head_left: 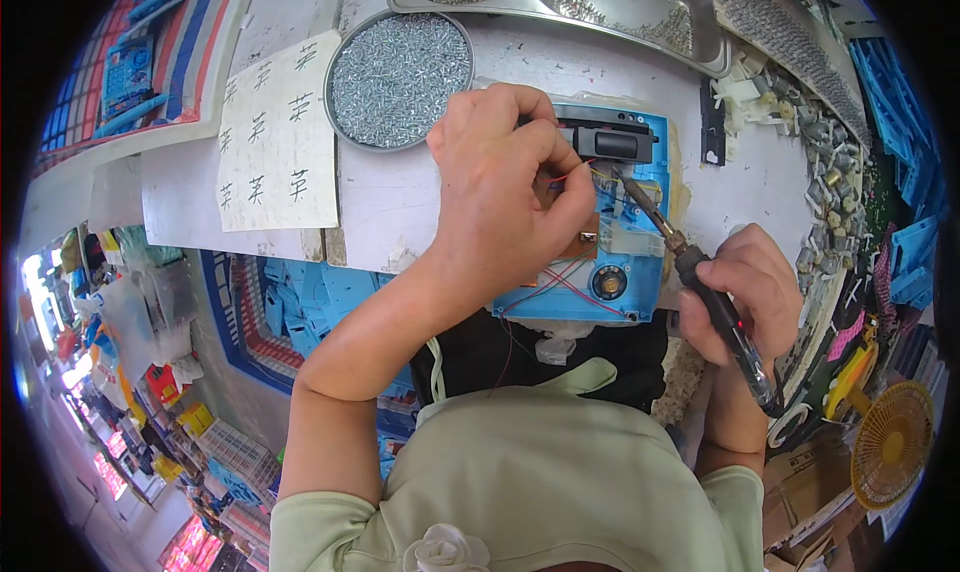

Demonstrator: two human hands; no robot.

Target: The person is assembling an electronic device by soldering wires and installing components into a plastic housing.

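Cluttered white workbench (pixel 390 212), round tin of screws (pixel 400 79) at the back. I see the left hand (pixel 505 187) pinching the wires on the blue plastic housing (pixel 620 262) at the bench's front edge, right hand (pixel 740 292) wrapped around the soldering iron (pixel 700 282), tip among the wires. Speaker and board look seated; soldering reads as unfinished, housing open.

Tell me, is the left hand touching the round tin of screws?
Apart. The head view shows the left hand resting on the blue plastic housing, with bare bench showing between it and the round tin of screws.
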